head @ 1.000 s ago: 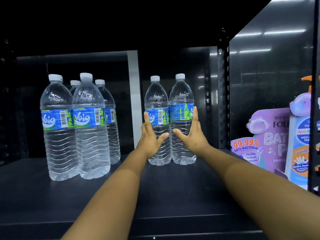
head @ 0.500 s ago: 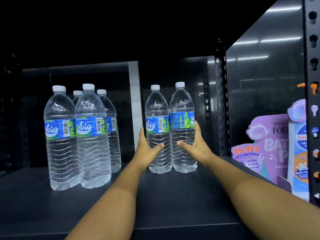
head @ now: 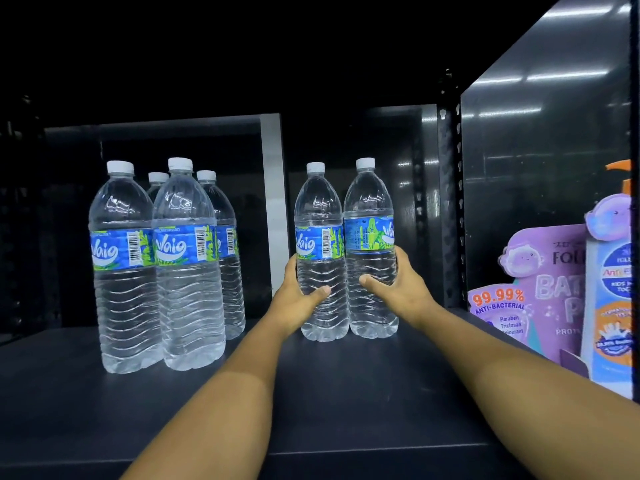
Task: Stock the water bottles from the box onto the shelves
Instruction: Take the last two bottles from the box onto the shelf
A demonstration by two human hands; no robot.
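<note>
Head view: two upright water bottles stand touching on a dark shelf (head: pixel 346 393).
Left hand (head: pixel 298 299): fingers wrapped around left bottle (head: pixel 320 254).
Right hand (head: pixel 398 289): fingers wrapped around right bottle (head: pixel 370 244).

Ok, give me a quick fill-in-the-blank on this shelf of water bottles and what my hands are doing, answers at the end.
1. The left hand and the right hand each hold one ____.
2. The group of bottles on the left numbers ____.
3. All bottle caps are ____ in colour.
4. The purple pack stands to the ____ of the held pair on the shelf.

Answers: bottle; four; white; right
</note>
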